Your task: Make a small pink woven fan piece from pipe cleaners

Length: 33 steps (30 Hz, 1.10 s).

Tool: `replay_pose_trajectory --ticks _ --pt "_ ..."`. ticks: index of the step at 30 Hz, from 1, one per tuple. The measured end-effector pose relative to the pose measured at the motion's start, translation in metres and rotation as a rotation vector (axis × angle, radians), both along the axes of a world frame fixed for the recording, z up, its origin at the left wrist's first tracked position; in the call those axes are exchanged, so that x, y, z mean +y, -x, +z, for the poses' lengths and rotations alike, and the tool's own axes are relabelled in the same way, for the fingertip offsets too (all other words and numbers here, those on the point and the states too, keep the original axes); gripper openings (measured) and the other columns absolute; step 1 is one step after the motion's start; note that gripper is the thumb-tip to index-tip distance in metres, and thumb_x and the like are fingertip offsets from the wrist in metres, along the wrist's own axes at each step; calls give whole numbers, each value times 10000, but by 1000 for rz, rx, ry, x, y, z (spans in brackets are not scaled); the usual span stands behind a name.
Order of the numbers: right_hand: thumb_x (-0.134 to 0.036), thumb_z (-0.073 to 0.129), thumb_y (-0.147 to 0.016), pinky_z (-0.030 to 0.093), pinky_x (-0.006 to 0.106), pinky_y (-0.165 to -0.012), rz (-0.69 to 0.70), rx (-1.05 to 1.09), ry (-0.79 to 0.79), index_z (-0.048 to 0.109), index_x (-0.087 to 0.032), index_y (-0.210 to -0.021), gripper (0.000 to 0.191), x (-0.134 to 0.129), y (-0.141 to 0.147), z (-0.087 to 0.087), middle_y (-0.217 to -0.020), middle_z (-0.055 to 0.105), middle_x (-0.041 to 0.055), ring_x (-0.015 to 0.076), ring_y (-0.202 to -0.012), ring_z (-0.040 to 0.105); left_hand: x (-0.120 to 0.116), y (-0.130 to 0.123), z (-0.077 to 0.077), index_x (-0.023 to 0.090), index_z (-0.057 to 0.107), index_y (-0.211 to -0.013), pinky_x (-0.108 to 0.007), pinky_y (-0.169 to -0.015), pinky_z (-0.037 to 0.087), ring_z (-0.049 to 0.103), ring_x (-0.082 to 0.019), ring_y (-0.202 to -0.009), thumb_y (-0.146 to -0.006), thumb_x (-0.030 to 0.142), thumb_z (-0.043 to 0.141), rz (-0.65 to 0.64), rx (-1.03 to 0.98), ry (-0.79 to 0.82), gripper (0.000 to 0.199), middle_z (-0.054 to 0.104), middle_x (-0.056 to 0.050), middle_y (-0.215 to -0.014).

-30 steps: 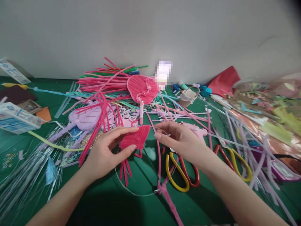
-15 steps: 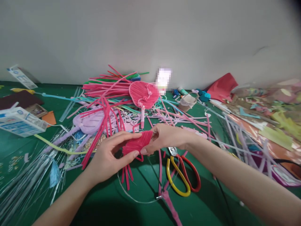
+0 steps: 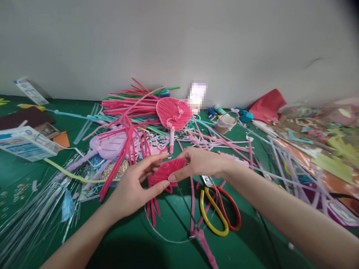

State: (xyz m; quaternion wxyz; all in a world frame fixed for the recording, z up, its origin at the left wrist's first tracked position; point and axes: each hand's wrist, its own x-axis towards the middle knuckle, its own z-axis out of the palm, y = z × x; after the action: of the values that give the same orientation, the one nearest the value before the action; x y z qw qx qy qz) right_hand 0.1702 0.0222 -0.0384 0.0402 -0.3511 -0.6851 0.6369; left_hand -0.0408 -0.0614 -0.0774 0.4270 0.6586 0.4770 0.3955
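A small panel of pink pipe cleaners (image 3: 168,170), laid side by side, is held up between my hands. My right hand (image 3: 198,163) pinches its right side, thumb in front and fingers behind. At the left, my left hand (image 3: 138,185) has its thumb on the panel's lower edge, while its index finger stretches along the top; its other fingers are partly hidden behind. Beneath the hands, a thin wire loop (image 3: 168,240) joins a pink-wrapped handle (image 3: 206,246). Scissors (image 3: 214,209) with one yellow and one red handle lie to the right.
A finished pink fan (image 3: 174,112) lies at the back beside a bundle of pink pipe cleaners (image 3: 126,104). A lilac fan (image 3: 108,144), silvery stems (image 3: 36,220) and a white-blue box (image 3: 28,144) are at left. Paper scraps (image 3: 333,162) and a small basket (image 3: 224,123) are on the right.
My left fingers have opened a little and drawn back from the panel's upper left. The panel has shifted slightly right and its angle has changed. The whole view has moved slightly.
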Motion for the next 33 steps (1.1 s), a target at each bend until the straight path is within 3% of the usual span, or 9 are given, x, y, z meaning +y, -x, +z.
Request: replay_pose_trajectory --ticks 9,14,16,18,19,21,33 --pt "-333 804 -697 483 239 -703 190 -41 -51 787 -186 -840 205 7 3 7 -786 740 -15 142 -751 655 -1 -3 2 262 636 -1298 -312 -930 578 682 -215 -1077 -820 291 753 12 -1 74 493 698 -66 -1228" --pt "-264 737 -723 479 251 -727 168 5 -61 768 -172 -856 165 6 6 5 -772 694 -19 139 -765 624 1 -4 4 252 628 -1282 -305 -948 561 670 -218 -1120 -806 322 772 24 -67 98 502 674 -72 -1289" --pt "-255 732 -722 463 240 -697 156 27 -42 750 -172 -828 136 5 5 4 -740 663 -32 121 -724 592 3 -2 6 246 643 -1228 -287 -889 570 692 -211 -1046 -810 346 763 30 -47 91 446 706 -60 -1211" --pt "-259 741 -714 422 223 -625 138 18 -43 734 -172 -788 113 5 4 5 -677 617 -51 99 -654 539 6 1 9 227 685 -1051 -260 -756 568 705 -191 -866 -836 366 716 34 10 83 258 740 -28 -988" --pt "-268 747 -712 399 219 -597 128 5 -53 730 -175 -774 113 5 3 6 -656 600 -57 92 -629 516 7 2 10 218 687 -933 -246 -673 546 686 -177 -759 -850 374 683 37 42 79 177 720 -5 -848" --pt "-288 756 -711 381 220 -579 115 -14 -66 731 -180 -763 122 5 0 7 -650 602 -60 91 -618 507 9 6 12 211 646 -753 -230 -551 476 604 -149 -602 -861 379 629 38 82 78 201 628 29 -654" --pt "-286 762 -730 461 237 -691 119 15 -23 786 -185 -928 223 5 -3 6 -773 717 -31 129 -735 622 9 6 15 199 603 -679 -222 -510 436 555 -134 -566 -838 377 682 -60 61 119 251 600 19 -624"
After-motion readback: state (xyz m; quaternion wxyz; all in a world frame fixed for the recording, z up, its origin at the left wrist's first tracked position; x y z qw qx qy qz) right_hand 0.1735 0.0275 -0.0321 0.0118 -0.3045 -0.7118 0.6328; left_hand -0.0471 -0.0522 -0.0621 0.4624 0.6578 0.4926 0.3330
